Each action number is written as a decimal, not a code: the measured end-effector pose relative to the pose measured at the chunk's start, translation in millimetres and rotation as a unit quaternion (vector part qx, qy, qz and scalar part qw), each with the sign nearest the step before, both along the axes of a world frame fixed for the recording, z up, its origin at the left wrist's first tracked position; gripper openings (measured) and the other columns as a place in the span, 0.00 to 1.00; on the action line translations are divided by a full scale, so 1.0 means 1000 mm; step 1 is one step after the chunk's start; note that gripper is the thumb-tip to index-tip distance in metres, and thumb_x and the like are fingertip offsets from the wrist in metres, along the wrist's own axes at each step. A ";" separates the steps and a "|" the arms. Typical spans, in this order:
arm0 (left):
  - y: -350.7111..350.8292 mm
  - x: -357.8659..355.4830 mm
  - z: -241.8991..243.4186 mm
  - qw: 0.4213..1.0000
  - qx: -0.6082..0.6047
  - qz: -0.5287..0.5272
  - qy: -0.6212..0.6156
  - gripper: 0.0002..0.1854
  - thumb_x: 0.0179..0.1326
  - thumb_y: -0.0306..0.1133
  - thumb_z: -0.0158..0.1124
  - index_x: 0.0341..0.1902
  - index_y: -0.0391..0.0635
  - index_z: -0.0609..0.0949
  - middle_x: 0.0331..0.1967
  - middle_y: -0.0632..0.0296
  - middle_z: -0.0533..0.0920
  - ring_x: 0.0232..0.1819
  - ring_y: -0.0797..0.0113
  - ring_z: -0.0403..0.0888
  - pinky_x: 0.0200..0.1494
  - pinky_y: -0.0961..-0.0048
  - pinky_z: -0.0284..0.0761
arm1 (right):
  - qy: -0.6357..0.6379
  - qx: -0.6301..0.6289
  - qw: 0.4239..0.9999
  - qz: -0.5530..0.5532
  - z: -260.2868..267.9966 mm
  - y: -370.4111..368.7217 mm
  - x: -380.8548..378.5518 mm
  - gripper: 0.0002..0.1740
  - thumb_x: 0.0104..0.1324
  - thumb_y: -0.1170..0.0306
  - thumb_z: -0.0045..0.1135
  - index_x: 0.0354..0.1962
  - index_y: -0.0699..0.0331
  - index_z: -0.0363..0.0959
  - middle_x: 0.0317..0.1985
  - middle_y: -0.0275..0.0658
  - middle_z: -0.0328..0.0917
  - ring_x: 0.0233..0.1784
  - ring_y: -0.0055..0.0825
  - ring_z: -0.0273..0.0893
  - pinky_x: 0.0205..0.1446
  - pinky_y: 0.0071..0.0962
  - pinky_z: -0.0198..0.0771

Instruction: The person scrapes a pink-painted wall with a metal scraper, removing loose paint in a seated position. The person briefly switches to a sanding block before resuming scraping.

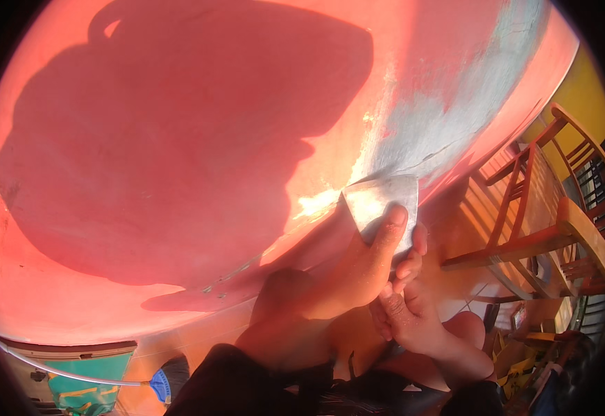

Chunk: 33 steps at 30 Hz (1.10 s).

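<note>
A flat metal scraper blade (386,195) rests with its wide edge against the lower part of a pink painted wall (328,156). My left hand (373,273) grips the blade, thumb pressed flat on its face and fingers curled around the right side. Just below it, my right hand (417,317) is closed around the lower end of the tool; the handle is mostly hidden by both hands. Above the blade, a grey patch (438,125) of bare wall surface shows, with a thin crack running across it. Pale dust clings to my fingers.
Wooden chairs (521,244) stand close on the right, before a yellow wall (583,93). At lower left lies a broom (162,379) with a blue head, beside a green object (92,377). Orange floor tiles (198,335) run along the wall's base. A large shadow covers the wall.
</note>
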<state>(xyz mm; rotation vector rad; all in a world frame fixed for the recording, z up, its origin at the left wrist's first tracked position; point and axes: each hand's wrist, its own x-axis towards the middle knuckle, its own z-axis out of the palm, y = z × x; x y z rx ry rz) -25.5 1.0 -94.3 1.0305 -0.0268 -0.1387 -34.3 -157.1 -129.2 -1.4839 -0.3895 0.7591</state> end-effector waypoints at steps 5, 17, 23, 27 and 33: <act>-0.002 0.000 -0.001 0.999 -0.032 0.005 0.014 0.33 0.75 0.64 0.38 0.38 0.43 0.72 0.17 0.68 0.65 0.17 0.77 0.62 0.20 0.79 0.56 | 0.067 0.087 0.994 -0.007 0.001 0.003 0.003 0.08 0.77 0.70 0.48 0.36 0.58 0.62 0.38 0.28 0.65 0.20 0.12 0.64 0.22 0.15 0.61; -0.005 -0.003 -0.004 0.999 -0.016 0.022 -0.029 0.32 0.76 0.63 0.35 0.37 0.44 0.72 0.16 0.69 0.64 0.16 0.78 0.62 0.19 0.79 0.54 | 0.023 0.094 0.995 0.025 -0.002 0.003 0.000 0.09 0.79 0.69 0.45 0.35 0.58 0.65 0.29 0.28 0.66 0.17 0.10 0.64 0.20 0.14 0.59; -0.001 0.001 -0.007 1.000 -0.012 0.007 -0.020 0.32 0.76 0.63 0.37 0.37 0.44 0.72 0.16 0.68 0.65 0.16 0.78 0.61 0.20 0.79 0.56 | 0.103 0.013 0.995 -0.008 -0.005 -0.002 0.001 0.07 0.77 0.71 0.50 0.36 0.60 0.67 0.48 0.30 0.61 0.46 0.18 0.65 0.54 0.22 0.61; -0.001 0.002 -0.011 0.999 -0.038 -0.015 0.029 0.32 0.76 0.62 0.37 0.37 0.43 0.72 0.16 0.68 0.65 0.16 0.78 0.60 0.21 0.79 0.57 | -0.038 0.037 0.999 0.006 -0.009 0.000 0.000 0.07 0.77 0.70 0.50 0.36 0.60 0.67 0.47 0.30 0.63 0.50 0.19 0.63 0.58 0.23 0.60; -0.001 -0.002 -0.003 1.000 -0.019 0.002 -0.012 0.32 0.77 0.60 0.36 0.37 0.42 0.73 0.16 0.67 0.65 0.16 0.78 0.61 0.20 0.79 0.56 | 0.014 0.140 0.990 0.035 0.001 0.009 0.004 0.11 0.80 0.65 0.45 0.37 0.60 0.68 0.20 0.27 0.66 0.16 0.12 0.63 0.20 0.15 0.56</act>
